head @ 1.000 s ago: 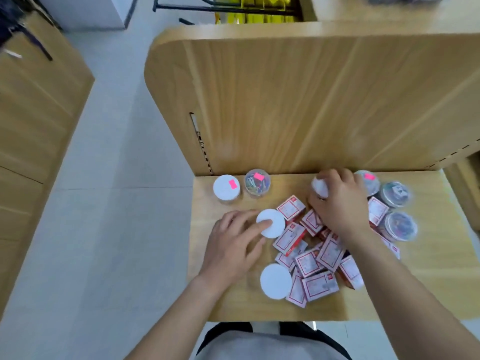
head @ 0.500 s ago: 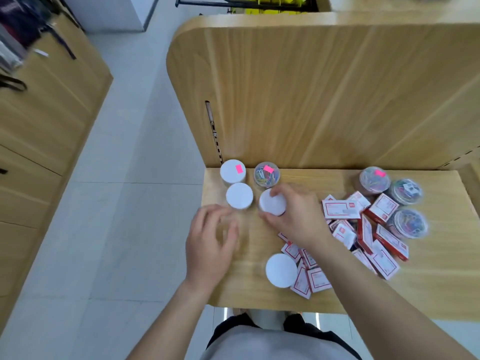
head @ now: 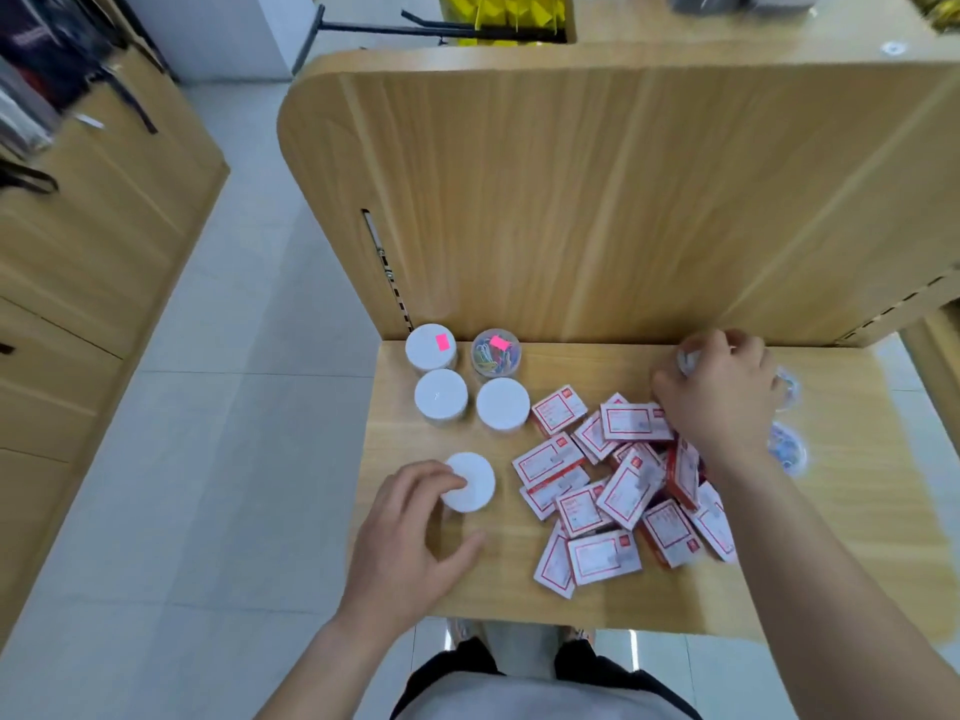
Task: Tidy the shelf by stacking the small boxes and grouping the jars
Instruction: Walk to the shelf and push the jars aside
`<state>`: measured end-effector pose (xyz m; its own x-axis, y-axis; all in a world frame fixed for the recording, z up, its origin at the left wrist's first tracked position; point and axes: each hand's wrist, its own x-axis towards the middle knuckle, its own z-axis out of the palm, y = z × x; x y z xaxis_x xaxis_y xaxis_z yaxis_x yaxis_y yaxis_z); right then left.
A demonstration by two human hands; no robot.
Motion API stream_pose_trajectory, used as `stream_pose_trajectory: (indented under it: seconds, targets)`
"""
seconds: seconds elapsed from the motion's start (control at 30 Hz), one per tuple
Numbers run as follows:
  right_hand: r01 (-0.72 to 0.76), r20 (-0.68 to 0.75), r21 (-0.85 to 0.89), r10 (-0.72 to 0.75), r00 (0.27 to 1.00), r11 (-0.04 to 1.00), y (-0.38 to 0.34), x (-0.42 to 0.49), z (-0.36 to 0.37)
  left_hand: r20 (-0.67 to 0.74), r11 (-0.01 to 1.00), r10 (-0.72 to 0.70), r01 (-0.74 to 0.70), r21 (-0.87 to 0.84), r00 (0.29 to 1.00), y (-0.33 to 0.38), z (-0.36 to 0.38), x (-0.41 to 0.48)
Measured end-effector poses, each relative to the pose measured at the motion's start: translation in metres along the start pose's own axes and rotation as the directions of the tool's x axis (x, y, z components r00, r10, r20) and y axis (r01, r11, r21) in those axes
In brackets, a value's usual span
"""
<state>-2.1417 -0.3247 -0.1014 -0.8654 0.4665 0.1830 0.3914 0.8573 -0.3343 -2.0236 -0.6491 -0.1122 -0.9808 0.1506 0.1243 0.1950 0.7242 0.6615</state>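
Note:
Four jars stand grouped at the shelf's back left: a white-lidded jar with a pink sticker point(head: 430, 347), a clear jar of coloured paper clips point(head: 496, 352), and two plain white-lidded jars point(head: 440, 396) point(head: 503, 406). My left hand point(head: 410, 537) curls around another white-lidded jar point(head: 471, 481) nearer the front. Several small red-and-white boxes point(head: 613, 485) lie in a loose pile in the middle. My right hand point(head: 722, 402) grips a blurred clear jar point(head: 688, 358) at the back right. Two more clear jars point(head: 789, 389) point(head: 788, 452) show partly behind that hand.
The wooden shelf board point(head: 841, 543) ends at a front edge near my legs and drops to the tiled floor point(head: 234, 459) on the left. An upright wooden back panel point(head: 623, 200) closes the rear. Wooden cabinets point(head: 78, 278) line the far left.
My right hand left a white-lidded jar beside the back-left group and moved to the clear jar at the back right. My left hand took hold of the front white-lidded jar and shifted it left.

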Motion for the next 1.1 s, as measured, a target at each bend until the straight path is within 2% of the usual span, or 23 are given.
stream_pose_trajectory:
  seconds: [0.07, 0.2, 0.27, 0.33, 0.37, 0.43, 0.53, 0.63, 0.73, 0.8, 0.87, 0.93, 1.03, 1.1]
  targets:
    - [-0.032, -0.017, 0.0, 0.032, 0.999, 0.999, 0.005, 0.007, 0.0, 0.066, 0.999, 0.041, -0.042, 0.025, 0.997, 0.002, 0.004, 0.003]
    - [-0.05, -0.019, 0.048, 0.051, 0.999, 0.998, 0.007, 0.01, -0.008, -0.06, 0.998, 0.031, -0.027, 0.058, 0.998, -0.001, 0.016, 0.018]
    - [0.064, -0.065, 0.157, -0.054, 0.996, 0.985, -0.004, 0.0, -0.021, -0.123, 0.997, -0.035, 0.042, 0.06, 0.992, 0.001, 0.019, 0.027]
    - [0.253, -0.072, 0.332, -0.243, 0.967, 0.909, -0.027, -0.025, -0.035, -0.157, 0.995, -0.079, 0.087, 0.046, 0.984, 0.003, 0.02, 0.033]
    - [0.314, -0.023, 0.427, -0.337, 0.941, 0.848, -0.04, -0.043, -0.04, -0.161, 0.995, -0.076, 0.084, 0.044, 0.984, 0.003, 0.02, 0.034]
    - [0.324, 0.143, 0.536, -0.462, 0.875, 0.779, -0.064, -0.08, -0.039, -0.161, 0.997, -0.072, 0.076, 0.021, 0.984, 0.0, 0.015, 0.035]
    - [0.368, 0.313, 0.452, -0.53, 0.788, 0.813, -0.081, -0.112, -0.014, -0.212, 0.99, -0.144, 0.141, -0.033, 0.967, -0.009, 0.001, 0.025]
    - [0.379, 0.324, 0.399, -0.515, 0.794, 0.835, -0.087, -0.117, 0.007, -0.202, 0.976, -0.212, 0.218, 0.005, 0.956, -0.021, -0.011, 0.017]
    - [0.383, 0.279, 0.407, -0.513, 0.812, 0.829, -0.087, -0.117, 0.016, -0.069, 0.961, -0.265, 0.258, -0.095, 0.962, -0.023, -0.011, 0.026]
    - [0.392, 0.254, 0.426, -0.524, 0.813, 0.815, -0.088, -0.118, 0.015, -0.037, 0.948, -0.289, 0.281, -0.15, 0.956, -0.021, -0.008, 0.037]
    - [0.42, 0.226, 0.407, -0.535, 0.814, 0.811, -0.085, -0.115, 0.005, -0.045, 0.951, -0.282, 0.273, -0.146, 0.958, -0.02, -0.008, 0.042]
    - [0.45, 0.129, 0.346, -0.517, 0.846, 0.823, -0.069, -0.106, -0.014, -0.055, 0.968, -0.241, 0.236, -0.086, 0.969, -0.017, -0.012, 0.038]
    - [0.319, -0.057, 0.326, -0.319, 0.946, 0.89, -0.005, -0.082, -0.048, -0.144, 0.989, -0.147, 0.149, -0.001, 0.979, 0.005, -0.013, 0.029]
    - [0.149, -0.087, 0.256, -0.131, 0.988, 0.955, 0.048, -0.066, -0.058, -0.152, 0.999, -0.035, 0.031, -0.032, 0.988, 0.039, 0.0, 0.036]
